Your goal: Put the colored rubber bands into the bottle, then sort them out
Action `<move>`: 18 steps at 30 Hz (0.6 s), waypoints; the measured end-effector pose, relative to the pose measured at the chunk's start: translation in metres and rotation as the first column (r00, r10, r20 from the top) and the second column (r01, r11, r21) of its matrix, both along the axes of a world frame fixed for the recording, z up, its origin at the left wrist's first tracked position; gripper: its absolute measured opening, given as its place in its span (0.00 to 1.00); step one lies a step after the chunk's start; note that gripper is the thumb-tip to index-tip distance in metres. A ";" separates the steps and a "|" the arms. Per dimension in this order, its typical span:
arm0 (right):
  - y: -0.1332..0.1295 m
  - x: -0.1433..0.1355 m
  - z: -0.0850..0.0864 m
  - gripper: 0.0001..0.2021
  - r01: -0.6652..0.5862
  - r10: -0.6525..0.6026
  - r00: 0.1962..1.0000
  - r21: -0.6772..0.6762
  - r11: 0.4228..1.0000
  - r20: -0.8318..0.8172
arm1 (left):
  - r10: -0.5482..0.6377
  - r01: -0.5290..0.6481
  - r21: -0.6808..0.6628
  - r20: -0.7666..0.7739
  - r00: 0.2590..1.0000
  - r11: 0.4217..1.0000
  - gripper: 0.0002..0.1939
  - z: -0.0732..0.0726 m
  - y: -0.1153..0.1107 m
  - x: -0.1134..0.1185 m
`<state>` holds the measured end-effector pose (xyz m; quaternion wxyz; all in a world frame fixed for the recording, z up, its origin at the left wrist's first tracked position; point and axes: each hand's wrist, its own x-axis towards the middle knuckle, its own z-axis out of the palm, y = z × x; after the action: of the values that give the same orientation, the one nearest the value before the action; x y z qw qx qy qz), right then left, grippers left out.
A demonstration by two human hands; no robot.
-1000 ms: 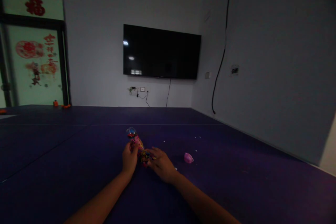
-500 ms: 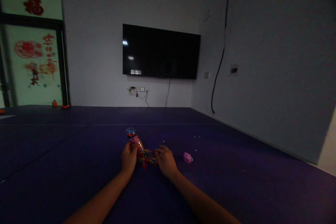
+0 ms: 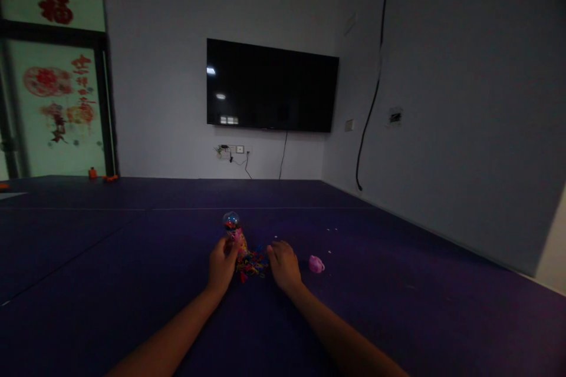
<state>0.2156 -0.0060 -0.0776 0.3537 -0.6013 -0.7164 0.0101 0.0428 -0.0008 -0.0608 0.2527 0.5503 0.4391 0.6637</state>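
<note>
My left hand (image 3: 222,265) is closed around a clear plastic bottle (image 3: 242,241) with a rounded clear end and pink and red parts, tilted with its lower end at the pile. A pile of small colourful bands (image 3: 253,263) lies on the dark purple surface between my hands. At the right edge of the pile rests my right hand (image 3: 284,265), its fingers curled; whether it pinches anything is hidden. To the right of it sits a small pink cap-like piece (image 3: 316,264) with a loop.
Tiny white scraps (image 3: 329,251) lie beyond the pink piece. Small orange objects (image 3: 110,178) stand at the far left by a door. A television (image 3: 272,85) hangs on the far wall, and a black cable (image 3: 370,112) runs down the right wall.
The bottle has swung more upright and shifted right with my left hand. My right hand has moved slightly right, away from the middle of the pile.
</note>
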 end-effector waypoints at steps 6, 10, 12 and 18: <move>0.010 -0.005 -0.007 0.28 -0.140 0.143 0.989 -0.122 0.983 0.020 | -0.022 0.022 -0.005 0.019 1.000 1.000 0.22 -0.001 0.002 0.000; 0.015 -0.006 -0.007 0.29 -0.199 0.195 0.980 -0.208 0.958 -0.040 | -0.027 0.027 -0.014 0.008 1.000 1.000 0.25 -0.003 0.006 0.000; 0.016 -0.004 -0.008 0.28 -0.236 0.216 0.968 -0.181 0.955 -0.125 | -0.027 0.028 -0.017 0.002 1.000 0.999 0.25 -0.005 0.007 0.000; 0.023 -0.001 -0.010 0.30 -0.275 0.241 0.941 -0.122 0.954 -0.237 | -0.051 0.051 -0.010 0.008 0.999 0.999 0.25 -0.006 0.006 0.001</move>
<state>0.2149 0.0173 -0.0881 0.3792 -0.5223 -0.7428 0.1779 0.0433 0.0052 -0.0673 0.2742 0.5575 0.4271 0.6570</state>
